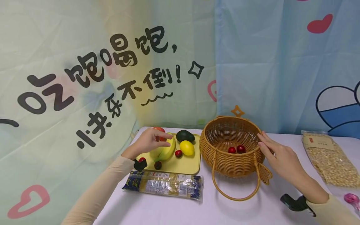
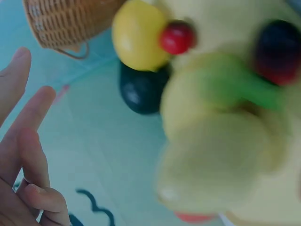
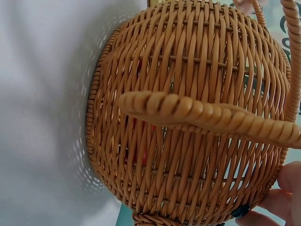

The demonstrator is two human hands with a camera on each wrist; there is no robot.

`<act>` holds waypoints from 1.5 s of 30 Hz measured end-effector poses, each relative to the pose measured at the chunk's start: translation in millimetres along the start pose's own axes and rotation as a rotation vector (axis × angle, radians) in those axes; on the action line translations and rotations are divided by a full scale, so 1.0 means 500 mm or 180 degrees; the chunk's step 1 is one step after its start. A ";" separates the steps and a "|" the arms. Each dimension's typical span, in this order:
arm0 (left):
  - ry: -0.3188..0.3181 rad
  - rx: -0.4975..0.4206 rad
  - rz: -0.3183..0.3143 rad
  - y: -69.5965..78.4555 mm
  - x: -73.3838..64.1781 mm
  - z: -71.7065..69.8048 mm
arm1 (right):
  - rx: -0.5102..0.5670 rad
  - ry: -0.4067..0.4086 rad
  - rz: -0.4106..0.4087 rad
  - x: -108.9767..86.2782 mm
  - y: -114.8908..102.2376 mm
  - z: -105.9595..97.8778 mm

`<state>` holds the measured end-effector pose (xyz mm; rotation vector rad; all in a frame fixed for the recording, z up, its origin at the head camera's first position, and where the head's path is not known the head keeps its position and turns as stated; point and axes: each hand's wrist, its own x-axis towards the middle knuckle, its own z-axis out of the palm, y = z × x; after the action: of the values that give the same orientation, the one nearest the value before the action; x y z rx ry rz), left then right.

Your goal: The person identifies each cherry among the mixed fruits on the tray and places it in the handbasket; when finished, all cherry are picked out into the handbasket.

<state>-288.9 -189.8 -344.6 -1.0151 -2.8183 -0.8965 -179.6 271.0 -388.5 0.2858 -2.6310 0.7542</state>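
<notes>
My left hand (image 1: 149,141) hovers over the yellow tray (image 1: 180,167) with fingers extended, holding nothing. Around it on the tray are a banana (image 1: 168,151), a lemon (image 1: 187,148), an avocado (image 1: 185,136), a red apple (image 1: 159,129) partly hidden by the hand, and several cherries (image 1: 178,153). In the left wrist view a pale green-yellow fruit (image 2: 211,160) is blurred close to the camera. My right hand (image 1: 284,156) holds the right rim of the wicker basket (image 1: 233,164). Two dark red cherries (image 1: 241,149) lie inside it.
A clear-and-blue pack of pasta (image 1: 166,184) lies in front of the tray. The basket's handle (image 1: 236,199) hangs down toward the front on the white table (image 1: 225,212). At far right are a bag of grains (image 1: 330,159) and a pink wrapped item (image 1: 351,198). A printed curtain stands behind.
</notes>
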 end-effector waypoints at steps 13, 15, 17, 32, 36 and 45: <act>0.0079 0.0462 -0.0394 -0.073 -0.157 -0.018 | -0.0061 0.0044 -0.0040 -0.001 0.008 -0.001; 0.0028 0.0661 -0.0445 -0.083 -0.168 -0.017 | -0.0051 0.0045 -0.0038 -0.002 0.008 0.000; -0.0049 0.0855 -0.0444 -0.092 -0.176 -0.015 | -0.0048 0.0039 -0.0032 -0.002 0.009 0.001; -0.0224 0.1570 -0.0364 -0.125 -0.188 0.002 | -0.0010 0.0053 -0.0073 0.000 0.002 0.000; -0.0171 0.1619 -0.0358 -0.132 -0.192 0.004 | -0.0038 0.0067 -0.0092 0.001 0.002 0.001; -0.0029 0.1673 -0.0417 -0.168 -0.202 0.022 | -0.0002 0.0079 -0.0099 0.000 0.007 0.002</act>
<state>-256.8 -295.1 -417.0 -0.7645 -2.9025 -0.1242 -180.7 273.3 -391.0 0.3144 -2.5973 0.7422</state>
